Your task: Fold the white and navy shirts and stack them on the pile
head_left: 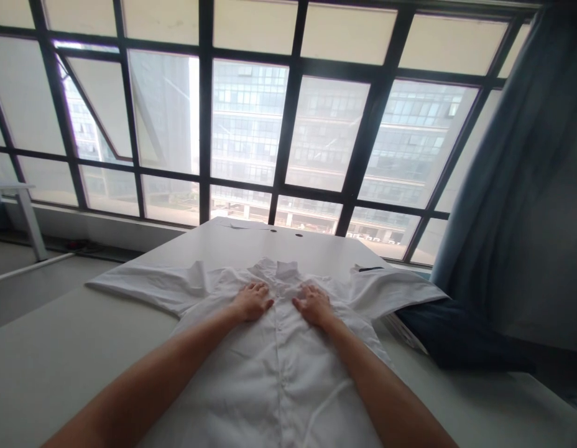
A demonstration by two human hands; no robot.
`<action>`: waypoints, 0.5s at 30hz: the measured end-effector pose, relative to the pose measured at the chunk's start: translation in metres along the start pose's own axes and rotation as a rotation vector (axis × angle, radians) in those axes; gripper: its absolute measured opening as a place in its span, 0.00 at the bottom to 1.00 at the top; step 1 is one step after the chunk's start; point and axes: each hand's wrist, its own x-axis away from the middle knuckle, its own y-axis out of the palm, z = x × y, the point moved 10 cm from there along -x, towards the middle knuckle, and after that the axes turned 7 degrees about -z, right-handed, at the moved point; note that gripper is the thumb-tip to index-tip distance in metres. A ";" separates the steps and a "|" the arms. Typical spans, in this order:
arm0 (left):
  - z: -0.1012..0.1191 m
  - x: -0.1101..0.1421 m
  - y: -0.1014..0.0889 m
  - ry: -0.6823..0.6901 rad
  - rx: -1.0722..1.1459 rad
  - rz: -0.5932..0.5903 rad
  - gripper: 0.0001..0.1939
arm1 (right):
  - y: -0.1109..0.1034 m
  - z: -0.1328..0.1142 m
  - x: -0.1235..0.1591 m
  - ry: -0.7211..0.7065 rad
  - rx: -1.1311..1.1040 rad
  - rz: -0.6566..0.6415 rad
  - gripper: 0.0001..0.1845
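Observation:
A white button-up shirt point(251, 379) lies front side up on the white table point(143, 311), its collar toward the window and its sleeves spread to both sides. My left hand point(253, 302) rests on the chest just left of the button line, palm down with the fingers out. On the other side of the buttons, my right hand point(313, 305) lies in the same way, fingers spread over the cloth. Both hands touch the fabric below the collar. Wrinkles run across the shirt front, and its lower hem is out of view.
Dark folded cloth point(456, 336) lies at the table's right, partly under the right sleeve. A grey-blue curtain point(507, 186) hangs on the right. Beyond the table stands a large dark-framed window point(251, 124). Another white table point(25, 218) is at far left.

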 end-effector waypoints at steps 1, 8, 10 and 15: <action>-0.009 0.004 0.004 -0.015 -0.008 -0.050 0.29 | 0.007 0.007 0.004 0.048 0.026 -0.078 0.30; -0.021 0.023 0.010 0.112 -0.018 -0.192 0.33 | 0.010 0.002 0.029 0.082 0.161 -0.231 0.31; -0.019 0.012 -0.002 0.112 -0.016 -0.145 0.26 | -0.003 -0.003 0.020 0.073 0.165 -0.197 0.28; -0.016 -0.037 -0.041 0.061 -0.088 0.062 0.20 | -0.037 -0.006 -0.029 0.051 0.070 0.047 0.27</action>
